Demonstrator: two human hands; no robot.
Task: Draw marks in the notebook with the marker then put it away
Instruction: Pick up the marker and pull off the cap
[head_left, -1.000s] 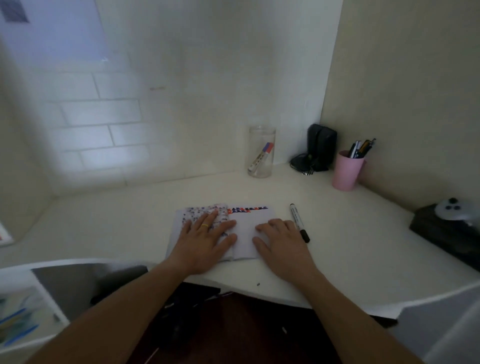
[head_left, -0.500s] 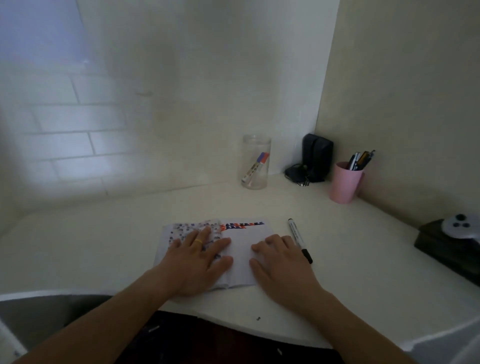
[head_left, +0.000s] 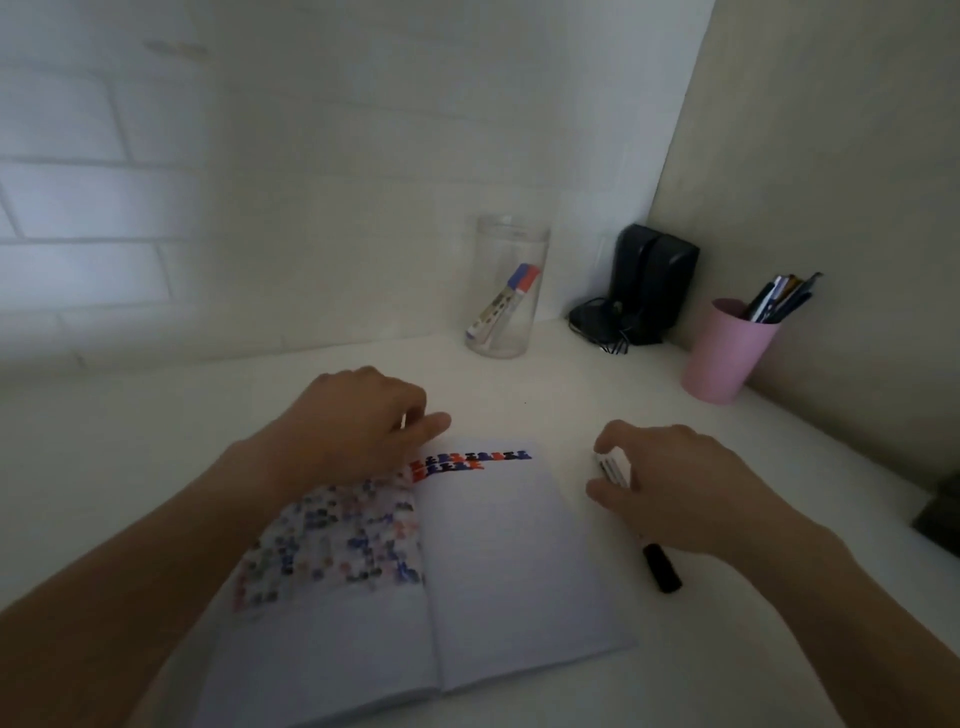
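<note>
An open notebook (head_left: 498, 561) lies on the white desk (head_left: 156, 441). Its left page is full of coloured marks, and two short rows of red, blue and black marks run along the top of the right page. My left hand (head_left: 353, 426) rests on the notebook's top left corner with its fingers loosely curled, holding nothing. A marker (head_left: 661, 567) with a black cap lies just right of the notebook. My right hand (head_left: 675, 483) covers its white barrel, thumb and fingers pinched around it. The cap end sticks out below my palm.
A clear jar (head_left: 509, 291) holding two markers stands at the back. To its right are a black speaker (head_left: 652, 280) with cables and a pink cup (head_left: 724, 353) of pens by the beige side wall. A dark object (head_left: 943, 514) sits at the right edge.
Both hands have lifted off the pages. The left slid up to the notebook's top corner, and the right moved right onto the marker. The camera tilted down and closer.
</note>
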